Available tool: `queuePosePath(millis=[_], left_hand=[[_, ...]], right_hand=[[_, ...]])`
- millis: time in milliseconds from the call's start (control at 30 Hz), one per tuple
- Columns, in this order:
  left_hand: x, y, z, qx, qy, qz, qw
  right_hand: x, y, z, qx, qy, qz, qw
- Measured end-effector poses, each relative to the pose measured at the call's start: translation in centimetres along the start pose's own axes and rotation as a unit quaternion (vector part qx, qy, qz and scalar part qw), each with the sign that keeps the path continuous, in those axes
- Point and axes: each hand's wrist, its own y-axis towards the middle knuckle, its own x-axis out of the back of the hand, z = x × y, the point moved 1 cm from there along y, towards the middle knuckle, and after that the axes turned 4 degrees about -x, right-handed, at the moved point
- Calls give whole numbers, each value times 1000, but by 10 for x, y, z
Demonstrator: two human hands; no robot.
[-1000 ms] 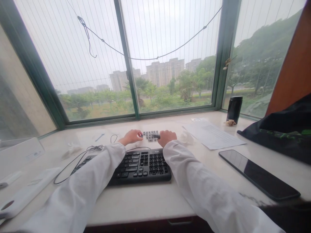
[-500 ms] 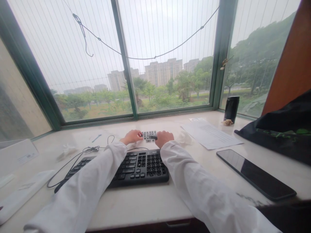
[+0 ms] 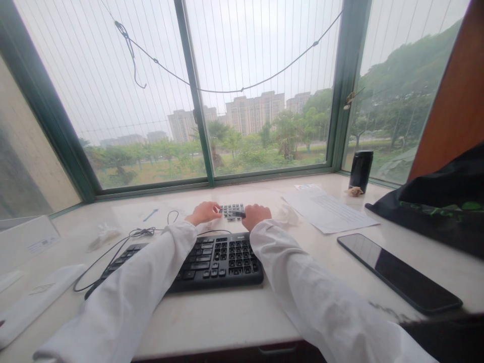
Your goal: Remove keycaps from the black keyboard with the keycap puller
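Note:
Beyond the black keyboard (image 3: 200, 259), several loose keycaps (image 3: 231, 207) sit in rows on the white surface. My left hand (image 3: 206, 213) is at the left edge of these keycaps, its thumb and fingertips curved and slightly apart. Closed around a short dark tool (image 3: 238, 214), my right hand (image 3: 256, 216) points it left over the keycaps; the tool's exact kind is too small to make out. On the keyboard's right end, the number pad (image 3: 241, 256) shows bare sockets without caps. My left sleeve covers part of the keyboard's middle.
A cable (image 3: 141, 232) loops at the left. Crumpled tissue (image 3: 286, 216) and a printed sheet (image 3: 327, 207) are to the right, with a phone (image 3: 397, 272), a black can (image 3: 361, 170) and a black bag (image 3: 446, 201). A white box (image 3: 28, 239) stands far left.
Both hands stay almost in place. My left fingertips have shifted very slightly, and the dark tool has barely moved over the keycaps.

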Motion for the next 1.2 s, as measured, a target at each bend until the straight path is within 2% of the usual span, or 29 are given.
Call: queuePosePath(millis=[167,433,1200], left_hand=[[4,-4,-8,-38,6,-33,999],[4,-4,-24,-104,14,-30,994],[6,-5,-27,-95,26,-37,994]], right_hand=[[-2,2,-1,-1,0,2,1000],[-1,1,-1,-4,2,6,1000],[0,0,0,-3,2,3,1000]])
